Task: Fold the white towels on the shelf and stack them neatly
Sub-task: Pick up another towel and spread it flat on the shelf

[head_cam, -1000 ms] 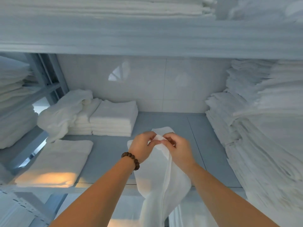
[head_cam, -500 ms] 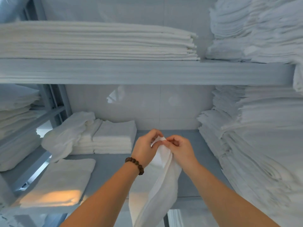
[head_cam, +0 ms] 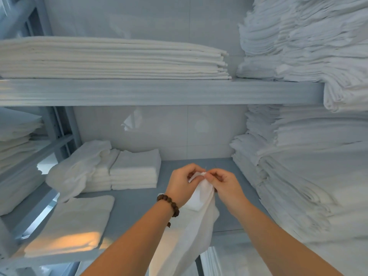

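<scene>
A white towel (head_cam: 196, 226) hangs down in front of the grey shelf (head_cam: 135, 204), bunched narrow. My left hand (head_cam: 183, 184), with a bead bracelet on the wrist, and my right hand (head_cam: 224, 186) both pinch its top edge, fingertips almost touching. At the back left of the shelf stands a neat stack of folded towels (head_cam: 135, 169), with a second stack (head_cam: 105, 170) beside it. One folded towel (head_cam: 77, 224) lies flat at the shelf's front left.
A loose rumpled towel (head_cam: 75, 170) leans on the back left stacks. A tall, uneven pile of towels (head_cam: 310, 176) fills the right side. The upper shelf (head_cam: 159, 92) carries flat sheets (head_cam: 111, 58) and another pile (head_cam: 306, 36). A side rack (head_cam: 18, 148) holds more linen.
The view has tilted upward, bringing the upper shelf into sight. My hands have lifted the towel's top edge and drawn closer, so the cloth hangs narrower.
</scene>
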The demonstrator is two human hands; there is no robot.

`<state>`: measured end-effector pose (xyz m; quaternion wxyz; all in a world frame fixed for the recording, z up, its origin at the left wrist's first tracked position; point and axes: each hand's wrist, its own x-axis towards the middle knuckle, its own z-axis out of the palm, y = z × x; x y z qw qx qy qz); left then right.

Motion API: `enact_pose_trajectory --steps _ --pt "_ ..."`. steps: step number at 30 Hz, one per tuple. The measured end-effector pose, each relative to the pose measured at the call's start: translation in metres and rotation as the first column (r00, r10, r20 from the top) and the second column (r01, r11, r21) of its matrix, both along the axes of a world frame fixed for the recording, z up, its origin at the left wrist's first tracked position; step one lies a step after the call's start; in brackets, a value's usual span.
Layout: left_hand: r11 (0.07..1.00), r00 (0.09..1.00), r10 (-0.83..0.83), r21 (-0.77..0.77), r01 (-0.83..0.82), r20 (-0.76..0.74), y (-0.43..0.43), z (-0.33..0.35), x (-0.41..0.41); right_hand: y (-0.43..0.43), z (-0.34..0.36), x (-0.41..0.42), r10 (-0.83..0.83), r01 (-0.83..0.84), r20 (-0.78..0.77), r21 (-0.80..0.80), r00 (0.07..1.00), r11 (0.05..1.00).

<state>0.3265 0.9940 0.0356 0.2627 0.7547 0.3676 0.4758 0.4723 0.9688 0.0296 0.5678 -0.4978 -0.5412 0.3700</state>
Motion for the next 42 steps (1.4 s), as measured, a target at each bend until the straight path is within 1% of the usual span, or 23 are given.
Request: enact_pose_trajectory --steps 2,4,7,10,13,19,22,24,26,28,35,39,42 --pt "1.0 0.999 -0.028 -0.008 0.028 -0.02 -0.001 0.007 0.005 -0.002 0.006 0.007 0.047 -0.049 -0.033 -0.071 0.998 0.996" --pt "0.998 0.997 -0.065 -0.016 0.064 -0.05 0.001 0.014 0.008 -0.003 0.016 0.018 0.129 -0.139 -0.074 -0.151 0.989 0.979" --pt "0.992 0.991 -0.119 -0.042 0.117 -0.061 0.003 0.021 0.013 -0.005 0.035 0.035 0.222 -0.231 -0.068 -0.205 0.973 0.951" --pt "0.983 0.987 -0.158 -0.102 0.155 -0.03 0.003 0.029 0.021 -0.008 0.047 0.046 0.226 -0.232 -0.052 -0.224 0.973 0.947" --pt "0.97 0.979 -0.2 -0.15 0.191 -0.046 0.003 0.038 0.034 -0.01 0.052 0.059 0.204 -0.212 -0.057 -0.228 0.977 0.95" --pt "0.968 0.962 -0.226 -0.149 0.204 -0.152 0.005 0.049 0.066 -0.018 0.065 0.088 0.229 -0.192 0.105 -0.278 0.968 0.941" --pt "0.968 0.96 -0.22 -0.163 0.193 -0.172 0.006 0.049 0.081 -0.018 0.067 0.097 0.157 -0.112 0.209 -0.209 0.965 0.971" --pt "0.963 0.97 -0.212 -0.193 0.186 -0.121 0.006 0.046 0.088 -0.017 0.067 0.1 0.08 -0.043 0.283 -0.133 0.956 0.99" --pt "0.954 0.976 -0.214 -0.223 0.201 -0.032 0.006 0.043 0.092 -0.013 0.066 0.104 0.014 0.004 0.322 -0.056 0.947 0.998" --pt "0.947 0.978 -0.208 -0.254 0.196 -0.021 0.008 0.038 0.094 -0.007 0.062 0.111 -0.044 0.042 0.345 0.013 0.938 0.999" --pt "0.925 0.973 -0.179 -0.362 0.116 -0.147 0.017 0.023 0.089 0.004 0.065 0.137 -0.178 0.164 0.24 0.077 0.954 0.983" --pt "0.932 0.939 -0.116 -0.363 -0.01 -0.323 0.018 0.0 0.077 0.009 0.068 0.156 -0.269 0.248 0.204 0.121 0.941 0.961" --pt "0.933 0.885 -0.064 -0.342 -0.11 -0.46 0.019 -0.024 0.06 0.011 0.068 0.172 -0.346 0.327 0.141 0.143 0.928 0.934"
